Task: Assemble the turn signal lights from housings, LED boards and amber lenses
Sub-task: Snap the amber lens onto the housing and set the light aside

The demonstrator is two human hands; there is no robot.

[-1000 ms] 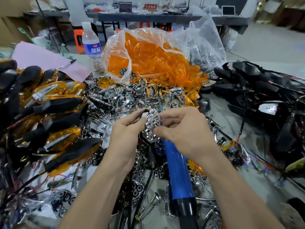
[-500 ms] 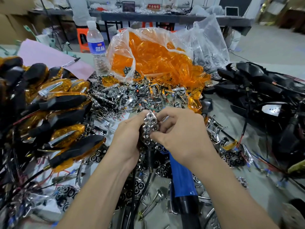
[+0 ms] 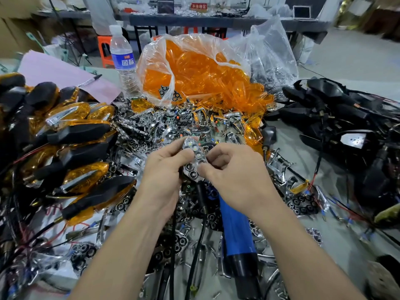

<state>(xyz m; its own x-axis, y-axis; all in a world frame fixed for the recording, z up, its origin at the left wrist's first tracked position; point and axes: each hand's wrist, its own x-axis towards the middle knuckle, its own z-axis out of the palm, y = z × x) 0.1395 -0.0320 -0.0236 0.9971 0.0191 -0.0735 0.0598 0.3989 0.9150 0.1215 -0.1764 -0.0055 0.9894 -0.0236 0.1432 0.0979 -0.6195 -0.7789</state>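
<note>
Now the chrome honeycomb reflector with its LED board (image 3: 193, 158), upright a moment ago, leans toward eleven o'clock mid-table, pinched at its edges by the left hand (image 3: 164, 169) and right hand (image 3: 236, 172), probably being seated before an amber lens from the clear plastic bag (image 3: 255, 53) at twelve o'clock.

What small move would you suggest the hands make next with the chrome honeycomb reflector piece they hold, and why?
Probably press the chrome honeycomb reflector piece down so it seats evenly: the left hand and right hand both pinch its edges, its upper cells show bright spots while the lower ones look dark, and no amber lens covers it yet.
</note>
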